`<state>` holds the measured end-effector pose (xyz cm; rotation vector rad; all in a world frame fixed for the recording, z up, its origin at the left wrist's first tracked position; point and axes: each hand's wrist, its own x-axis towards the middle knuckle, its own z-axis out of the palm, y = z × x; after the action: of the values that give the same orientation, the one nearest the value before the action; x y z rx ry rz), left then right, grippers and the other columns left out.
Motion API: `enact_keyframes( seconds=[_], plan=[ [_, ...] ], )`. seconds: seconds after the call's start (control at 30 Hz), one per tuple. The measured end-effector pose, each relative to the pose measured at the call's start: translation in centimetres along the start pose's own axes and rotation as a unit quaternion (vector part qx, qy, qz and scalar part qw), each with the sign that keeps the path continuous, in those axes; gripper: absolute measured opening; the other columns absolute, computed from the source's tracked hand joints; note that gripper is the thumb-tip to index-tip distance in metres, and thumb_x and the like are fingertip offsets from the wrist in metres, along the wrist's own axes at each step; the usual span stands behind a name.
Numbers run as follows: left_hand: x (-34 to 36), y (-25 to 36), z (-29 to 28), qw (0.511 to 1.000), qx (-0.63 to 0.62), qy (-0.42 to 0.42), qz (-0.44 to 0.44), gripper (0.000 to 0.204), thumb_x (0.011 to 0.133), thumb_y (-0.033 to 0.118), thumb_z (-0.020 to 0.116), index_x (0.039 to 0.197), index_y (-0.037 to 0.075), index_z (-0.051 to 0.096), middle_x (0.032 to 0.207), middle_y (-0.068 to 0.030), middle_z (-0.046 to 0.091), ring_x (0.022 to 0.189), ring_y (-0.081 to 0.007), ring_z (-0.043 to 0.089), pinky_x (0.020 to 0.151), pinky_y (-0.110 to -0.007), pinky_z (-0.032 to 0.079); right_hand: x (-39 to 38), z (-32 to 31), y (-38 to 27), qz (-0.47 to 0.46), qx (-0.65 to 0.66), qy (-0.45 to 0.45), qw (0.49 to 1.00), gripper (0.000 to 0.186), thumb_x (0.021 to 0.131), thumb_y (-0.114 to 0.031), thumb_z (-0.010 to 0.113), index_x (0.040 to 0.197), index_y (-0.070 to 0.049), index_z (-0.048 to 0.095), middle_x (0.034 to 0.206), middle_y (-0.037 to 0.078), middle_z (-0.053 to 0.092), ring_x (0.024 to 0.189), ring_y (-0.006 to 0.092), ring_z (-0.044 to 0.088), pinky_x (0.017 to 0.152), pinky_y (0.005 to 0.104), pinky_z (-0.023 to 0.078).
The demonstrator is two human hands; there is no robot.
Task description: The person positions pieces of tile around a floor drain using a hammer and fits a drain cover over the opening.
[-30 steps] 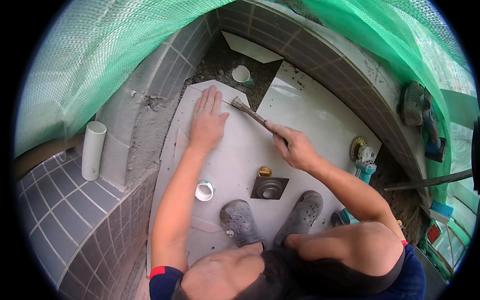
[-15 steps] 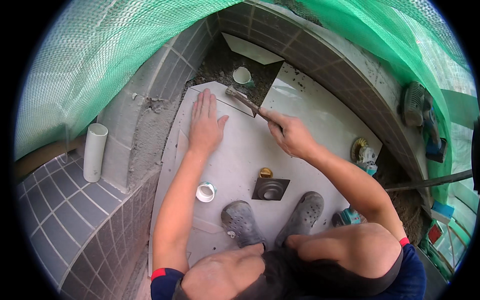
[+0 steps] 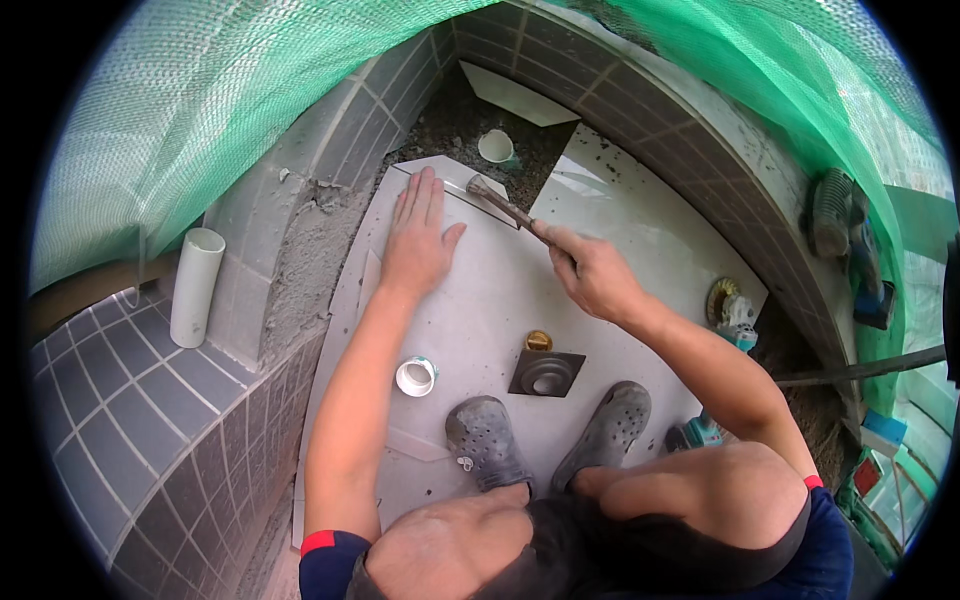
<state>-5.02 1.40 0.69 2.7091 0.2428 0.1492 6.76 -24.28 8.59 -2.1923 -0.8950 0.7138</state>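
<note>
My left hand [image 3: 420,238] lies flat on the pale floor tiles, fingers straight and close together. Its fingertips reach across a thin joint onto a narrow cut tile [image 3: 448,172] at the far edge. My right hand [image 3: 597,275] is wrapped round a worn, stick-shaped tool [image 3: 512,210], thicker at its far end. That end points left over the narrow tile; whether it touches is unclear. Beyond the tile lies a patch of dark, gritty bedding [image 3: 440,125] with a white pipe opening [image 3: 495,146] standing in it.
Nearer me are a square dark drain cover [image 3: 546,373], a brass fitting [image 3: 538,341] and a white pipe ring [image 3: 416,376]. An angle grinder [image 3: 733,312] lies on the right. A white pipe [image 3: 198,288] stands on the left tiled ledge [image 3: 120,410]. Green netting [image 3: 240,90] hangs around.
The whole view has shifted slightly. Both hands and the tool stay in nearly the same place over the tiles.
</note>
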Motion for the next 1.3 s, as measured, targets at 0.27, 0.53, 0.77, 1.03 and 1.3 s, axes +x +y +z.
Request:
enact_keyframes(
  seconds=[0.27, 0.53, 0.77, 1.03, 1.3],
  plan=[
    [-0.2, -0.1, -0.1, 1.000, 0.000, -0.015, -0.011, 0.071, 0.098, 0.026, 0.065, 0.154, -0.007, 0.038, 0.166, -0.0250, 0.031, 0.154, -0.0405, 0.029, 0.126, -0.050, 0.024, 0.2, -0.7, -1.6, -0.033, 0.013, 0.025, 0.999, 0.039, 0.102, -0.014, 0.055, 0.140, -0.016, 0.063, 0.093, 0.022, 0.070, 0.083, 0.0437, 0.065, 0.075, 0.0525, 0.052],
    [-0.2, 0.1, 0.0, 1.000, 0.011, 0.007, -0.005, 0.070, 0.097, 0.029, 0.066, 0.153, -0.006, 0.042, 0.165, -0.0220, 0.035, 0.154, -0.0385, 0.031, 0.126, -0.050, 0.025, 0.3, -0.5, -0.5, -0.005, 0.003, -0.016, 1.000, 0.038, 0.102, -0.012, 0.056, 0.139, -0.012, 0.063, 0.099, 0.022, 0.071, 0.085, 0.0425, 0.067, 0.076, 0.0485, 0.053],
    [2.3, -0.5, -0.3, 0.998, 0.038, 0.057, -0.014, 0.057, 0.098, 0.026, 0.065, 0.143, -0.006, 0.052, 0.157, -0.0224, 0.046, 0.146, -0.0389, 0.043, 0.122, -0.051, 0.032, 0.8, -1.2, -0.5, -0.016, 0.029, 0.012, 0.999, 0.039, 0.101, -0.014, 0.055, 0.140, -0.013, 0.063, 0.099, 0.024, 0.071, 0.088, 0.0447, 0.067, 0.077, 0.0518, 0.053],
    [2.8, -1.3, 1.6, 0.990, 0.020, 0.127, -0.065, 0.046, 0.101, 0.021, 0.059, 0.137, -0.008, 0.057, 0.151, -0.0232, 0.053, 0.141, -0.0409, 0.048, 0.119, -0.048, 0.037, 2.1, -0.9, -1.3, -0.016, 0.018, -0.006, 1.000, 0.037, 0.103, -0.010, 0.055, 0.139, -0.011, 0.064, 0.102, 0.022, 0.071, 0.085, 0.0417, 0.067, 0.077, 0.0463, 0.054],
    [-0.2, 1.9, 2.5, 0.993, 0.086, 0.070, -0.046, 0.060, 0.100, 0.026, 0.059, 0.147, -0.010, 0.046, 0.159, -0.0264, 0.040, 0.151, -0.0425, 0.034, 0.124, -0.053, 0.026, 4.0, 1.0, -1.6, -0.024, 0.013, -0.014, 1.000, 0.041, 0.101, -0.009, 0.056, 0.142, -0.010, 0.061, 0.100, 0.024, 0.071, 0.087, 0.0441, 0.067, 0.080, 0.0481, 0.054]
  ],
)
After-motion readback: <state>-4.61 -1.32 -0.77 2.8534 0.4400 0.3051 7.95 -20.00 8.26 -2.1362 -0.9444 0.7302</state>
